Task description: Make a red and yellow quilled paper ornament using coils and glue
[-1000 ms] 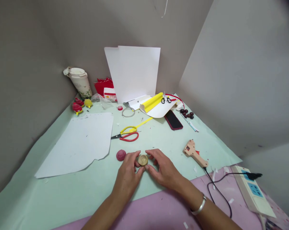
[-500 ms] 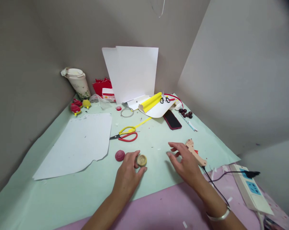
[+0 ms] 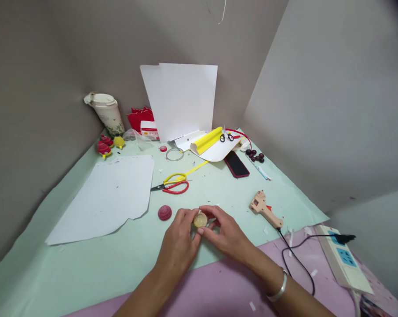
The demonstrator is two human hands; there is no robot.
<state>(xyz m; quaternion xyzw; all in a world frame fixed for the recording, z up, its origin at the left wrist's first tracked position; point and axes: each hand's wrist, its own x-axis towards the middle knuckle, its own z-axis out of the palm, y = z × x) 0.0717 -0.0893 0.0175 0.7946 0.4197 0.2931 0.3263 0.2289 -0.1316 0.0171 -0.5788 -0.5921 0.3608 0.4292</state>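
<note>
My left hand [image 3: 179, 242] and my right hand [image 3: 225, 233] meet over the pale green sheet [image 3: 86, 264], and both pinch a small round yellow coiled dome [image 3: 200, 219] between their fingertips. A similar red coiled dome [image 3: 165, 212] lies just left of my left hand. A beige glue gun [image 3: 264, 209] lies to the right of my right hand, untouched. A silver bangle [image 3: 277, 288] circles my right wrist.
Red and yellow scissors [image 3: 172, 185] lie beyond the hands, a big white sheet [image 3: 109, 193] to the left. At the back stand a cup [image 3: 106, 112], propped white card [image 3: 182, 99], yellow roll [image 3: 210, 140], phone [image 3: 236, 164], dark beads [image 3: 255, 155]. A power strip [image 3: 342, 259] sits at right.
My right hand had reached out to the glue gun half a second ago; it has come back to the yellow dome, which both hands now hold tilted up off the sheet.
</note>
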